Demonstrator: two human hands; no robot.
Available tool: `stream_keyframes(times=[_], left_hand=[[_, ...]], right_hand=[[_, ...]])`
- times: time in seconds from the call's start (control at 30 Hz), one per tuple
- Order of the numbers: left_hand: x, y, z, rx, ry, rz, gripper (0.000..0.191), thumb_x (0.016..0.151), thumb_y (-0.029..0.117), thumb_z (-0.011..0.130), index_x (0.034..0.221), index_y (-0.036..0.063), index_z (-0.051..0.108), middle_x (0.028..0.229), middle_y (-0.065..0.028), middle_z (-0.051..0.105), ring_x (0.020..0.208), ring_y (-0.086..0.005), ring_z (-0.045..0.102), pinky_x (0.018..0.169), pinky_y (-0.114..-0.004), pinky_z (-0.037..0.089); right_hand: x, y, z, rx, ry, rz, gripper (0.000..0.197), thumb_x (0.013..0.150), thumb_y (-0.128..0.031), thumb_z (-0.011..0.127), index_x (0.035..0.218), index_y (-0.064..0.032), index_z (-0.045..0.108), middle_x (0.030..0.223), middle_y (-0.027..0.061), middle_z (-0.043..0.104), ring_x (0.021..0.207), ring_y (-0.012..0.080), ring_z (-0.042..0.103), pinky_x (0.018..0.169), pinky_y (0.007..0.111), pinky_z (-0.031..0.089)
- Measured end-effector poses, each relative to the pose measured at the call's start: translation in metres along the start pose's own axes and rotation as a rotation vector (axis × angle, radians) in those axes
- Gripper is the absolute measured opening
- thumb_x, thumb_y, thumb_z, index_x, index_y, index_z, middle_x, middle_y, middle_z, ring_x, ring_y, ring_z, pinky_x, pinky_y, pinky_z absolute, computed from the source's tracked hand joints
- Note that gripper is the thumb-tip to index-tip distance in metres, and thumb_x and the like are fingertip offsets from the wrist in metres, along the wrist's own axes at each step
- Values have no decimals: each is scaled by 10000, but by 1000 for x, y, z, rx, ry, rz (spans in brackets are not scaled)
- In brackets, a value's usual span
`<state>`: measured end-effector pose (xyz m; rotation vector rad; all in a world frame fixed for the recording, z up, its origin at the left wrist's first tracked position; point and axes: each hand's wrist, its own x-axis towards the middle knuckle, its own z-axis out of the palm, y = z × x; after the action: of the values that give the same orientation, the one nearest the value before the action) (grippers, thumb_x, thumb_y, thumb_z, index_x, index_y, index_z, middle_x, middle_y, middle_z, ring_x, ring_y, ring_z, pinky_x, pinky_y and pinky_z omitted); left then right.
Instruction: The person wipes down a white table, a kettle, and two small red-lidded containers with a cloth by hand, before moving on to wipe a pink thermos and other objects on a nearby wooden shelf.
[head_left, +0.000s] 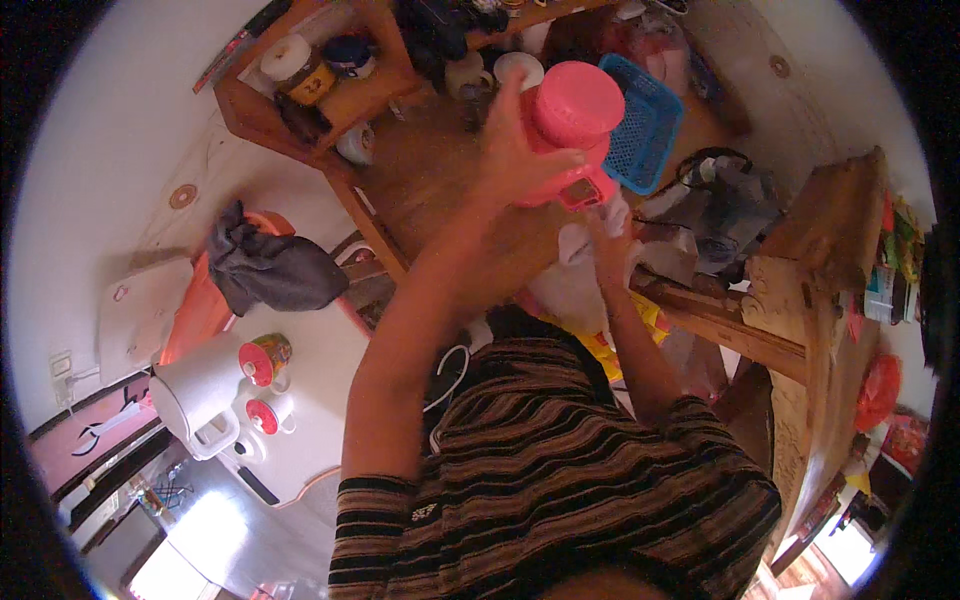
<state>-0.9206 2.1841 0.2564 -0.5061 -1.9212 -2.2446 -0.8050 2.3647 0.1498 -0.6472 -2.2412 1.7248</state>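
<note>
My left hand (517, 154) is wrapped around a pink plastic jug (577, 97) with a round screw-type lid and a side handle. The jug is tilted above the brown wooden desk (435, 172). Just below the jug's handle is my right hand (613, 240), blurred, its fingers closed on a whitish cloth (616, 214). Whether the cloth touches the jug, I cannot tell. Behind the jug, on the desk, lies a blue plastic basket (666, 154), partly hidden by it.
A wooden shelf (382, 97) with jars stands at the desk's far left. Grey bags (720, 210) lie at the right, beside a carved wooden post (795, 277). On a white table at left stand a white pitcher (196, 382), lidded mugs (262, 364) and a dark cloth (274, 266).
</note>
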Motion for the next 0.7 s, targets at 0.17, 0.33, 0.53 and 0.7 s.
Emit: stream_keyframes(times=[0.17,0.33,0.53,0.7], left_hand=[[-70,-21,-101,635,94,-142,777,829,296,685,1431,-16,306,1425,-251,378,1310,-385,388,1096,-437,302],[-172,-49,-183,1230,189,-365,820,798,286,722,1427,-23,297,1377,-314,407,1269,-430,399,1065,-469,326],[-217,-78,-174,907,120,-806,985,800,227,709,1475,-23,37,1343,-375,399,1127,-459,527,927,-496,447],[-236,-98,-184,749,116,-911,976,879,144,616,1475,23,-148,1319,-269,489,1190,-400,514,1008,-434,410]], right_hand=[[-21,100,-2,-464,-256,-187,546,843,-249,670,1317,-50,486,1332,160,502,1199,323,503,1010,437,410],[-43,125,48,-992,-551,-735,589,737,-141,672,1298,-67,513,1336,176,502,1207,350,493,1012,475,384],[-27,111,158,-811,-916,-809,501,824,-88,547,1323,-73,508,1471,173,365,1343,369,367,1100,477,333],[-33,66,218,-828,-687,-788,527,840,-83,549,1359,-58,461,1478,175,349,1337,376,364,1068,476,331]])
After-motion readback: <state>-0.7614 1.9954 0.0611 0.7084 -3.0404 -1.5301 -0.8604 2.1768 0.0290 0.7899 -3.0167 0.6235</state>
